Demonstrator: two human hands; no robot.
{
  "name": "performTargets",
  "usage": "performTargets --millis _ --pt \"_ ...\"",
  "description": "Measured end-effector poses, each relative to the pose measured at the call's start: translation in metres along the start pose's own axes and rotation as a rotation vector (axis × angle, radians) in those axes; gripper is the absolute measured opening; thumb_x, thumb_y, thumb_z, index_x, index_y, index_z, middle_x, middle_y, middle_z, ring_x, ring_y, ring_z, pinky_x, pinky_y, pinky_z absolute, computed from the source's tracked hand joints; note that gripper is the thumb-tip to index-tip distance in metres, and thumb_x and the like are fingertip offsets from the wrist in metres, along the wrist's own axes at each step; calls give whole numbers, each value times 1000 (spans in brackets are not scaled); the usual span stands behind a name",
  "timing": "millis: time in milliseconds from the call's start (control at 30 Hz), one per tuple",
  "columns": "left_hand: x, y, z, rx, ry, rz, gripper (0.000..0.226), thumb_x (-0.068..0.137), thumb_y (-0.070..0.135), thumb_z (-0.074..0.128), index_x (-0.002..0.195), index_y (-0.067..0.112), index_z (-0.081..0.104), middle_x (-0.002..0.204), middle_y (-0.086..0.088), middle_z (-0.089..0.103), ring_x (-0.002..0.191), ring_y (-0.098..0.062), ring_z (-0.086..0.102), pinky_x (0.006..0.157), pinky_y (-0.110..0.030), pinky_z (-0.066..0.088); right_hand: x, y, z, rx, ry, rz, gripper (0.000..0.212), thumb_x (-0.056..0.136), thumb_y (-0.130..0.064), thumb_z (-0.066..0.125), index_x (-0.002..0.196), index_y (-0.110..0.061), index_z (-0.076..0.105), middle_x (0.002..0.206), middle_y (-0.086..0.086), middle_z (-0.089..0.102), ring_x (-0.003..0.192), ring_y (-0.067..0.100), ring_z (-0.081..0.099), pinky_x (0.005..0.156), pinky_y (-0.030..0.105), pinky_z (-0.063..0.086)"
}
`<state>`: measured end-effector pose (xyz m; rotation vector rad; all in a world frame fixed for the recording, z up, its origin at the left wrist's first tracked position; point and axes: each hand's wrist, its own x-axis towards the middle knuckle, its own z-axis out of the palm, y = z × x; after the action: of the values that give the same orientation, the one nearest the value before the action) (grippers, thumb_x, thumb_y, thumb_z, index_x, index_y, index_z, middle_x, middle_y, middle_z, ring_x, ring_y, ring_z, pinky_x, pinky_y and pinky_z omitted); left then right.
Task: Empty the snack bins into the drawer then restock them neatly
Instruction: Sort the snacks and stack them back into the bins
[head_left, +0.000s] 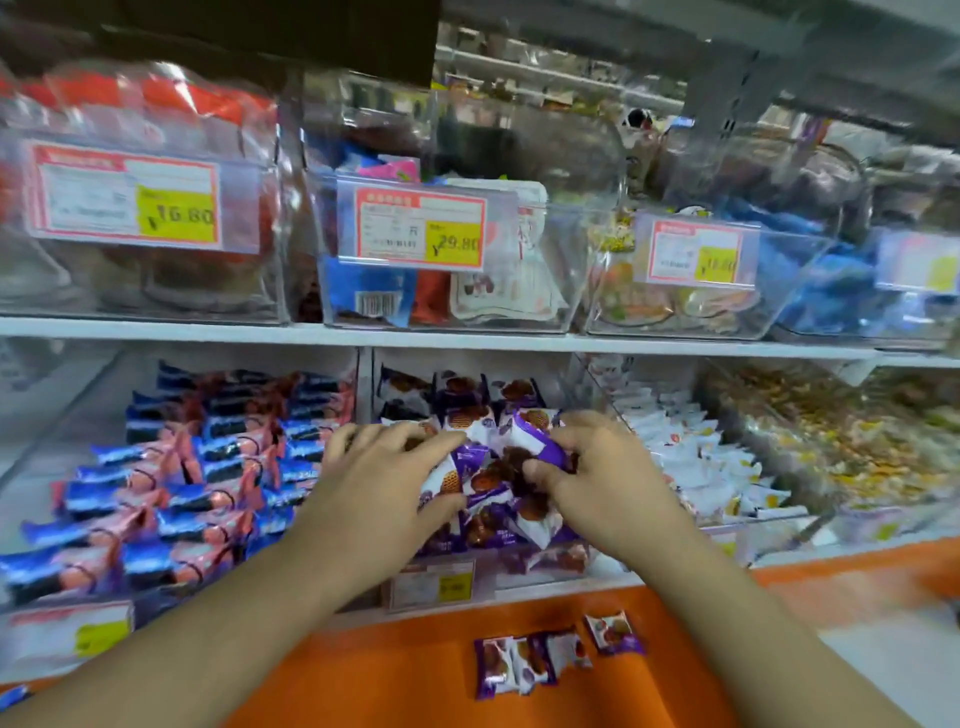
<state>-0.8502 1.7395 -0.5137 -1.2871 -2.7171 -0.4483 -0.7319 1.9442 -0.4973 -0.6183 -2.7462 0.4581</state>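
Fingers of our right hand (597, 467) pinched a purple snack packet (540, 441), its long axis slanting up-left, above the middle bin (519, 564); our left hand (384, 467) curled round packets in that bin.

Yellow-and-red price tags (421, 228) clipped along the upper row, white shelf edge (467, 332), orange ledge (395, 670) below

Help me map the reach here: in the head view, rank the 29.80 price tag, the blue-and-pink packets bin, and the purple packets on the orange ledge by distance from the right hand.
From the right hand:
1. Purple packets on the orange ledge, just below.
2. 29.80 price tag, shelf above, leftward.
3. Blue-and-pink packets bin, far left.
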Motion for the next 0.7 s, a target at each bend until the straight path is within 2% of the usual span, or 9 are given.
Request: performTargets --millis 67,133,200,300,367,400,533,633,700 --pt "5 -1 2 25 -33 -27 74 95 78 35 160 48 19 163 13 30 148 -18 28 122 -47 13 -1 12 2 -18 41 -62 20 94 -40 74 89 -21 77 145 -5 56 136 20 43 110 30 34" --pt "9 1 2 36 -49 -27 81 92 80 37 162 45 15 164 11 26 149 -20 25 123 -47 13 -4 16 -3 121 79 -63 12 95 -36 74 96 -26 79 146 -16 55 137 10 41 112 26 29" --pt "11 5 2 47 -15 16 87 89 81 41 162 45 12 165 12 23 150 -18 22 123 -44 14 -10 15 -9 310 64 -13 7 95 -33 74 92 -30 79 123 -27 65 119 2 55 101 27 41" --pt "15 20 -3 -148 56 127 83 89 74 54 160 50 18 160 25 22 147 -3 22 119 -27 22 -17 13 -15 556 -25 60 20 93 -30 78 76 -20 75 81 -2 73 75 20 69 68 41 53" --pt "19 31 -5 -406 53 151 76 89 62 67 154 54 29 149 34 33 132 13 36 101 -6 34 -19 10 -19 654 -63 69 24 92 -28 79 72 -16 74 74 14 70 66 31 66 63 47 53" --pt "21 36 -6 -499 51 146 71 88 56 72 150 56 36 140 34 42 123 14 46 89 -2 40 -19 9 -20 687 -66 73 24 92 -28 80 72 -16 75 73 16 70 66 33 67 64 49 55" --pt "29 47 -4 -781 32 28 71 84 34 85 139 55 47 111 16 65 94 0 67 75 -12 53 -21 7 -17 802 -23 88 7 93 -24 79 90 -25 72 77 9 76 79 31 75 82 58 61" --pt "31 52 -6 -808 -33 24 83 81 33 88 145 57 41 113 17 65 96 1 69 76 -13 54 -21 7 -17 861 36 131 14 97 -25 74 104 -27 63 79 7 77 80 31 76 82 61 60" --pt "33 56 -8 -757 -63 21 87 74 45 90 145 55 41 120 22 59 101 1 67 79 -16 55 -20 6 -17 808 54 132 10 98 -32 72 101 -29 63 77 4 77 77 29 75 77 60 61"
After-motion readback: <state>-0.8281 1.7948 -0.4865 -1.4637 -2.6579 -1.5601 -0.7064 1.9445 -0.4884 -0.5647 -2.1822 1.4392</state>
